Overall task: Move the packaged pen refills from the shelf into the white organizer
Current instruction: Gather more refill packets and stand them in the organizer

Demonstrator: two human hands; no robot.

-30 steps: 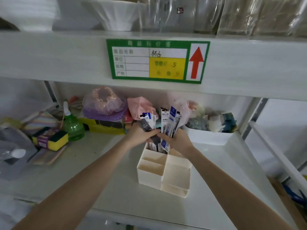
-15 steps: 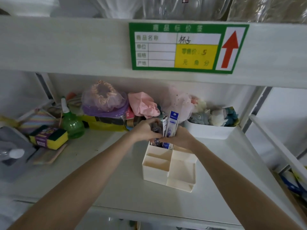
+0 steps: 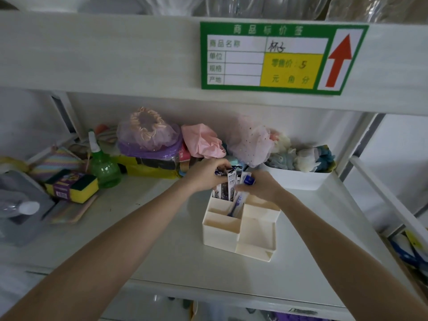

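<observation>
Refill pkgs (image 3: 228,185) lower now, bottoms hidden.

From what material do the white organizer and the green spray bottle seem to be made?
White organizer: probably rigid plastic, matte cream-white, with thin, straight moulded dividing walls. Green spray bottle: likely translucent plastic, glossy, as light shows through its green body, with a white nozzle on top.

I see the packaged pen refills (image 3: 228,186) as a bunch of narrow white sleeves with blue and dark print, standing nearly upright in the far-left compartment of the white organizer (image 3: 239,230); one clear sleeve with a blue-tipped refill leans rightward. Their tops fan out above the rim. The organizer is a cream-white plastic box with several open compartments, sitting upright on the white shelf (image 3: 162,246), right of centre.
</observation>
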